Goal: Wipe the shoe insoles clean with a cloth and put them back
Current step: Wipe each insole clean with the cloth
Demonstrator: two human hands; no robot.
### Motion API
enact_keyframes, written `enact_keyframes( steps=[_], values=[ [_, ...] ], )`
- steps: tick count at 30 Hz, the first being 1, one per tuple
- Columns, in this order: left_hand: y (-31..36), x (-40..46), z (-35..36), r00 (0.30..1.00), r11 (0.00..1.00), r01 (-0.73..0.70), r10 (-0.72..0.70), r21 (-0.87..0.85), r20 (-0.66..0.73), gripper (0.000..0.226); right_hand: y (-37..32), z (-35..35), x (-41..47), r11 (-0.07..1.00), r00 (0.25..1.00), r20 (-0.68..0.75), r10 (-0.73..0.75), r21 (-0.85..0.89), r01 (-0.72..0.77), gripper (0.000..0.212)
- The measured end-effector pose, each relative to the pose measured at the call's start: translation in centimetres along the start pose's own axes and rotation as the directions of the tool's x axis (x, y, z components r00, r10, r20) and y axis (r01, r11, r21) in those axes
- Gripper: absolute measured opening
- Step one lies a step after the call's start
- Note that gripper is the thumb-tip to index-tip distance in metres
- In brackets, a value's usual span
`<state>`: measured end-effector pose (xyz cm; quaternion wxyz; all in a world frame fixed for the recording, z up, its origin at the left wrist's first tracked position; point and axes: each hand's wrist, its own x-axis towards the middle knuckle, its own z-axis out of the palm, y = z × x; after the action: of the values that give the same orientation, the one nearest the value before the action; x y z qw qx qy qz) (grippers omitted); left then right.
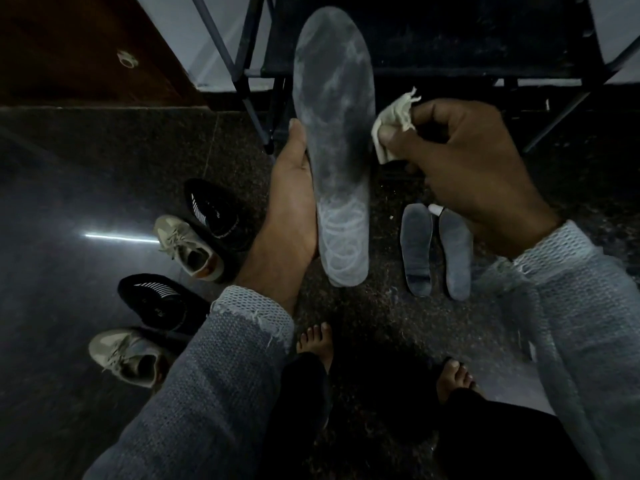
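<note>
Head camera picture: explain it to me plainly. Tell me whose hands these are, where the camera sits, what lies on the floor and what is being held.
There is no machine here. A person wears one camera on the head, looking down at their own two hands.

The left hand holds a long grey insole upright from its side. The right hand pinches a small pale cloth just beside the insole's edge; whether it touches is hard to tell.

On the dark floor, two more insoles lie side by side. To the left stand two black shoes and two beige sneakers. The person's bare feet show below.
</note>
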<state>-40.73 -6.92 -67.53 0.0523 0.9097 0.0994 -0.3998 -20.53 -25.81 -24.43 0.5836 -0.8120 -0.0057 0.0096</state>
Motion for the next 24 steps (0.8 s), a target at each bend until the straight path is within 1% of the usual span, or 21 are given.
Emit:
enact_keyframes(
  steps=[3, 7, 11, 14, 17, 19, 22, 24],
  values=[
    [0.1, 0.0, -0.1, 1.000, 1.000, 0.000, 0.001, -0.029, 0.008, 0.050, 0.1, 0.0, -0.3, 0.999, 0.997, 0.064, 0.039, -0.011, -0.038, 0.013],
    [0.0, 0.0, -0.2, 1.000, 1.000, 0.009, -0.009, -0.021, 0.011, 0.050, 0.2, 0.3, -0.4, 0.998, 0.994, 0.091, 0.065, -0.012, -0.064, 0.015],
    [0.0, -0.1, 0.0, 1.000, 0.999, 0.015, -0.014, -0.028, 0.017, 0.051, 0.4, 0.3, -0.3, 0.998, 0.994, 0.090, 0.058, -0.021, -0.057, 0.018],
    [-0.1, 0.0, 0.0, 0.999, 1.000, 0.004, -0.004, -0.010, 0.041, 0.051, 0.4, 0.2, -0.2, 0.999, 0.994, 0.102, 0.026, -0.036, -0.022, 0.019],
    [-0.2, 0.1, -0.2, 0.997, 1.000, -0.010, 0.010, 0.000, 0.075, 0.051, 0.4, 0.5, -0.5, 0.998, 0.985, 0.171, -0.021, -0.061, 0.032, 0.019],
    [-0.2, 0.1, -0.3, 0.997, 1.000, -0.011, 0.012, -0.012, 0.075, 0.051, 0.4, 0.9, -0.7, 0.988, 0.970, 0.239, -0.045, -0.134, 0.078, 0.016],
    [-0.2, 0.0, -0.3, 0.997, 0.999, -0.004, 0.007, -0.035, 0.073, 0.051, 0.3, 0.8, -0.7, 0.972, 0.937, 0.346, -0.041, -0.202, 0.117, 0.013],
    [-0.3, 0.1, -0.1, 0.998, 0.999, 0.000, 0.002, -0.045, 0.065, 0.051, 0.3, 0.7, -0.6, 0.972, 0.931, 0.362, -0.036, -0.204, 0.117, 0.013]
  ],
)
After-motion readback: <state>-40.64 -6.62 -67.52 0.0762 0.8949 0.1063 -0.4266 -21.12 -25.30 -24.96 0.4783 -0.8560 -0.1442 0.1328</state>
